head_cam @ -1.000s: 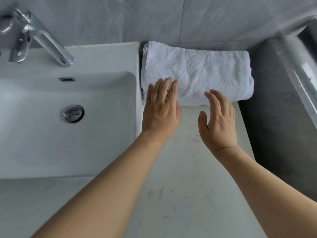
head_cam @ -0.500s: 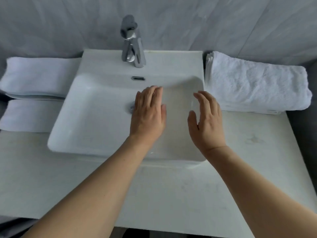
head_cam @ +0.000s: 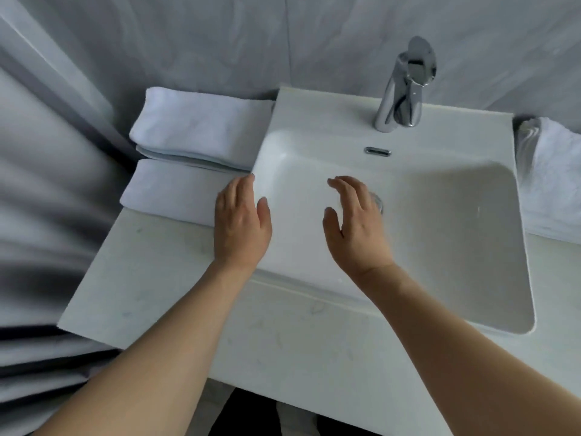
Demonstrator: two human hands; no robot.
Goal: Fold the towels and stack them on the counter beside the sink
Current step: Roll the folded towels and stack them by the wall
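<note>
Both hands empty, fingers relaxed, gripping nothing. Left hand hovers w/ fingertips at the sink's left rim, right beside or just over the near towel's right end; can't tell if it touches. Right hand hangs over the sink basin, loosely cupped, partly covering the drain.

Towels, as far as visible:
- Near towel: folded flat, on the desk left of the sink, against its left side.
- Back towels: folded, behind the near one by the wall. Layered edges show at the front, so prob. more than one stacked, count unclear.
- Right-side towel: folded pile right of the sink, cut off by frame edge, only partly seen.

Progress, my read: mostly done. Everything in view is already folded and sits beside the sink; no loose or unfolded towel visible anywhere. What may be left: near towel lies in front of the back pile, not on it, so if one stack is wanted it still needs lifting on top. Left hand is closest for that. Also poss. tidying edges. Whether more towels wait out of frame can't be told. Left part of view is blurred, nothing readable there.
</note>
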